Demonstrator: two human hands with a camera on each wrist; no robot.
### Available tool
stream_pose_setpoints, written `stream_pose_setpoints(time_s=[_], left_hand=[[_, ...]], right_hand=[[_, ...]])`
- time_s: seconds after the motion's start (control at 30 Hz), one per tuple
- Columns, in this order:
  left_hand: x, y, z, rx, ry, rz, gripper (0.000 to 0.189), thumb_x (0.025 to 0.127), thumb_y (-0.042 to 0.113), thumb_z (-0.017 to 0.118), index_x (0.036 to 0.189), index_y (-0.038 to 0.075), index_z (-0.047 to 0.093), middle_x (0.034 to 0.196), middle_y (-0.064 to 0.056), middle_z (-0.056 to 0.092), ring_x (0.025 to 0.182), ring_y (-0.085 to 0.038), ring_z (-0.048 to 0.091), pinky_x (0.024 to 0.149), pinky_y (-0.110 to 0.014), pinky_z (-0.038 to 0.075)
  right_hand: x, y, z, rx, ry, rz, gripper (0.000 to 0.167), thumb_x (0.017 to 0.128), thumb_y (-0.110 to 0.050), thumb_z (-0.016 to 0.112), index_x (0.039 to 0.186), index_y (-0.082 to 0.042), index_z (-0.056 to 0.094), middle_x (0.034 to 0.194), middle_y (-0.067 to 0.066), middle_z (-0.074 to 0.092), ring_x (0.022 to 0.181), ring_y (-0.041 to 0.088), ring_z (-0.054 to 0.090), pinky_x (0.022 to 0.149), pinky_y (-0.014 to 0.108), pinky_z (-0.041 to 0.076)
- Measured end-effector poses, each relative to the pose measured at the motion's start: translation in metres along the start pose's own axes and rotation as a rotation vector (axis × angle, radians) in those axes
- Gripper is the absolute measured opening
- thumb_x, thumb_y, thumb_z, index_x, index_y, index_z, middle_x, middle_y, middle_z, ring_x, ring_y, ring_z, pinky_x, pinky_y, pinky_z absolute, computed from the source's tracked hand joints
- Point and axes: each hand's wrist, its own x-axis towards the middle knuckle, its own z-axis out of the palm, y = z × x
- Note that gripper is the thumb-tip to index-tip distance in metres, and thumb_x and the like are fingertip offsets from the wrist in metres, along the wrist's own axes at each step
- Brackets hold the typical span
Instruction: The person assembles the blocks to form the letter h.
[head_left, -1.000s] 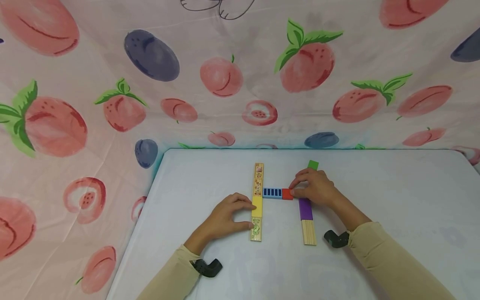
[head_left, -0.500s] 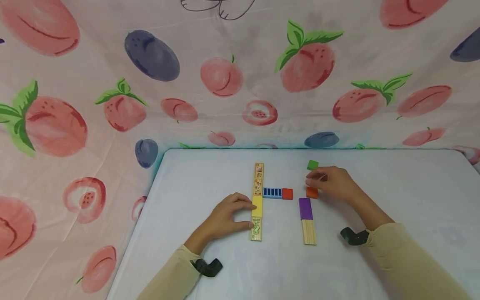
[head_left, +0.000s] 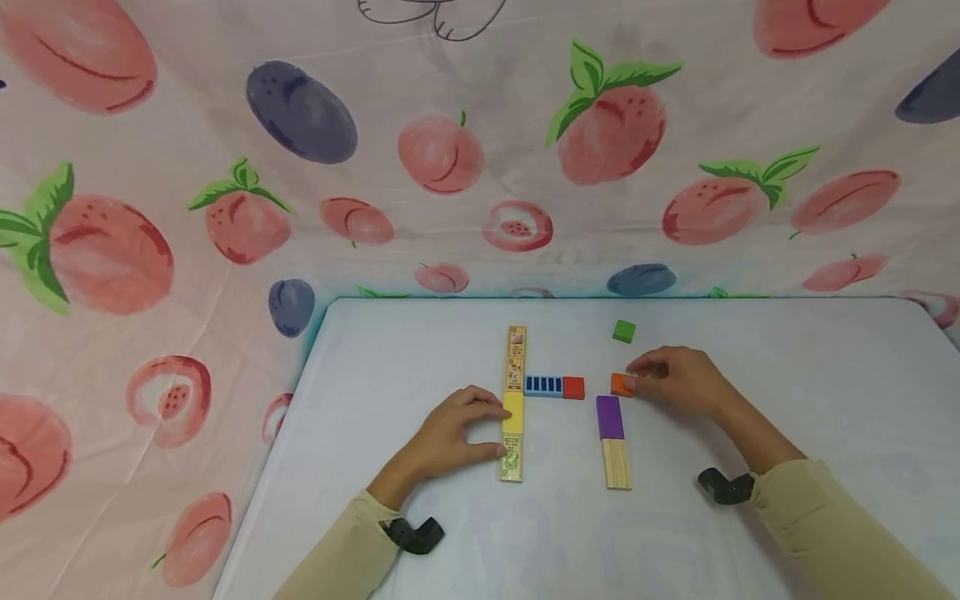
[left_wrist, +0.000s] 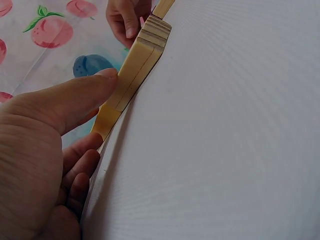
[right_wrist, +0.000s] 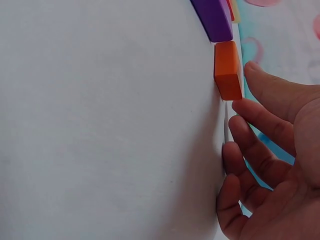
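Observation:
In the head view, a column of blocks stands left of centre, with a yellow block (head_left: 513,412) above a wooden block with a green print (head_left: 512,467). My left hand (head_left: 450,433) rests on these two, index finger at the yellow one, thumb at the printed one. A light-blue block with dark bars (head_left: 543,386) and a red block (head_left: 573,388) run rightward from that column. My right hand (head_left: 681,382) is beside an orange block (head_left: 619,384), the thumb tip at its right end, the fingers loosely bent and not around it. Below lie a purple block (head_left: 610,417) and a plain wooden block (head_left: 617,464).
A small green block (head_left: 624,331) lies apart, beyond the orange one. Two printed wooden blocks (head_left: 516,358) form the far end of the left column. The white table (head_left: 375,358) meets a peach-patterned cloth (head_left: 450,167) at its back edge.
My right hand has drawn back to the right from above the right column, uncovering the orange block, then lowered slightly so the thumb is at its end. My left hand stays put.

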Motion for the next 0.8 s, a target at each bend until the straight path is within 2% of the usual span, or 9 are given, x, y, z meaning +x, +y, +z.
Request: stream_pose_setpoints(time_s=[0.2,0.43,0.8], left_hand=[[-0.0004,-0.0007,0.0001,0.005,-0.011,-0.012,0.046,0.084,0.038,0.084,0.127,0.028,0.072,0.129,0.012,0.058,0.125,-0.009,0.053,0.108,-0.038,0.046],[-0.0003,-0.0005,-0.0003,-0.004,-0.016,-0.022,0.046,0.084,0.036,0.085,0.127,0.027,0.072,0.128,0.012,0.058,0.125,-0.007,0.052,0.109,-0.038,0.046],[-0.0001,0.0007,-0.0007,-0.009,-0.016,-0.029,0.045,0.084,0.035,0.085,0.126,0.026,0.072,0.128,0.012,0.058,0.125,-0.007,0.052,0.109,-0.037,0.046]], right_hand=[[-0.0009,-0.0014,0.0038,0.009,-0.011,0.027,0.032,0.091,-0.03,0.077,0.117,-0.011,0.077,0.11,0.007,0.072,0.098,0.024,0.058,0.079,0.031,0.05],[-0.0012,-0.0012,0.0057,0.003,-0.009,0.04,0.034,0.089,-0.031,0.079,0.117,-0.012,0.076,0.108,0.006,0.071,0.098,0.024,0.057,0.077,0.03,0.049],[-0.0025,-0.0012,0.0067,0.042,0.007,0.009,0.021,0.088,-0.028,0.08,0.106,-0.018,0.076,0.1,0.0,0.071,0.094,0.022,0.06,0.078,0.032,0.051]])
